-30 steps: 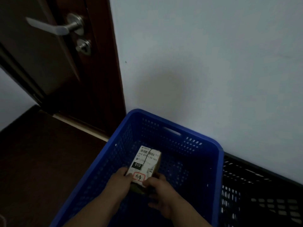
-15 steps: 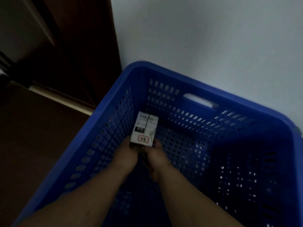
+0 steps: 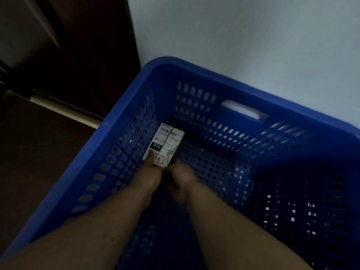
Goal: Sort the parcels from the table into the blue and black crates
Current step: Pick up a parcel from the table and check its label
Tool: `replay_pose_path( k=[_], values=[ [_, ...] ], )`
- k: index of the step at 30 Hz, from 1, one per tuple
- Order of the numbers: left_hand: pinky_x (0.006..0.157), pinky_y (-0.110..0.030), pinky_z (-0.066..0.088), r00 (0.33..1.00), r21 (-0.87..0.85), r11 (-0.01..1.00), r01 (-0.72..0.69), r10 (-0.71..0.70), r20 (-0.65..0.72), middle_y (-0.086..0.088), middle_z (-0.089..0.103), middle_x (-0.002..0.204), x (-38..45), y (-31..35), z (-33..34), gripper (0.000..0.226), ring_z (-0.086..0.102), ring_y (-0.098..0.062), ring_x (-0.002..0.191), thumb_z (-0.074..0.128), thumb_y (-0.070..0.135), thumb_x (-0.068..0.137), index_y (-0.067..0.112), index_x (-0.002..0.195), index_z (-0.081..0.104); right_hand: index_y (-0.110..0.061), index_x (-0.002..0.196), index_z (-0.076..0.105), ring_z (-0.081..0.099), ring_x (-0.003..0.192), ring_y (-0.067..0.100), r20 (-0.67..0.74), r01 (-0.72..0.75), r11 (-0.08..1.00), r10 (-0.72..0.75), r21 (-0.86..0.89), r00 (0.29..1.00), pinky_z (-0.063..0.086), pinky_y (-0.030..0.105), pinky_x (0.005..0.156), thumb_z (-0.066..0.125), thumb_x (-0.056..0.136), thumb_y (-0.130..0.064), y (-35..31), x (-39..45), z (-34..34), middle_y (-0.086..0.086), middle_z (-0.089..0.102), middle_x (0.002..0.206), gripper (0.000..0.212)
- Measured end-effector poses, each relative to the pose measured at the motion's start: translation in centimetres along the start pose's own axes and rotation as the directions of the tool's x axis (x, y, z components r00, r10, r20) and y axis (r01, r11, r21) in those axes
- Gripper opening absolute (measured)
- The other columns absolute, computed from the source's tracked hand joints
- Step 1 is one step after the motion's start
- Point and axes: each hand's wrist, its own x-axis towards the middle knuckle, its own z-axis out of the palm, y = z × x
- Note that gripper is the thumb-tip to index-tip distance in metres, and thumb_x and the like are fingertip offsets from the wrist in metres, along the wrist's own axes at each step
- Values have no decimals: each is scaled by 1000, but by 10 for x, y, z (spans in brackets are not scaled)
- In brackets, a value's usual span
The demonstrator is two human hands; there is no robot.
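Labelled parcel (image 3: 164,146) sits low in the blue crate (image 3: 243,90), far-left corner, long axis pointing away from the hands. Left hand (image 3: 149,172) thumb on label, right hand (image 3: 180,177) pinching near end. Both equally close; release looks next.

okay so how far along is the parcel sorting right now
Done: no other parcel shows inside the blue crate. In hand: the left hand and right hand hold a labelled parcel low in its far left corner. Left: letting go; the table and black crate are out of view.
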Motion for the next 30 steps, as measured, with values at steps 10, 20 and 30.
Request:
replay_pose_path(
  k=[10, 20, 30],
  values=[
    [114, -30, 30, 992, 243, 969, 31, -59, 109, -2, 25, 159, -106, 5, -9, 65, 35, -22, 140, 49, 23, 102, 26, 156, 12, -16, 138, 47, 60, 106, 18, -105, -117, 898, 79, -425, 991, 54, 30, 86, 57, 96, -19, -25, -124, -55, 1, 61, 119, 43],
    [111, -26, 31, 981, 506, 842, -189, 140, 133, -4, 24, 159, -283, 93, 18, 63, 36, -21, 138, 48, 37, 101, 23, 155, 20, -15, 144, 43, 49, 124, 19, -61, 48, 679, -137, -733, 989, 41, 23, 94, 53, 100, -31, -75, -339, -102, 5, 44, 146, 48],
    [95, -27, 38, 857, 589, 623, -515, 360, 369, -9, 33, 155, -439, 138, 81, 54, 45, -21, 127, 46, 36, 102, 19, 151, 30, -14, 135, 54, 60, 99, 18, -260, 85, 662, -405, -745, 876, 52, 28, 88, 60, 93, -31, -38, -532, -162, 7, 59, 131, 45]
  ],
)
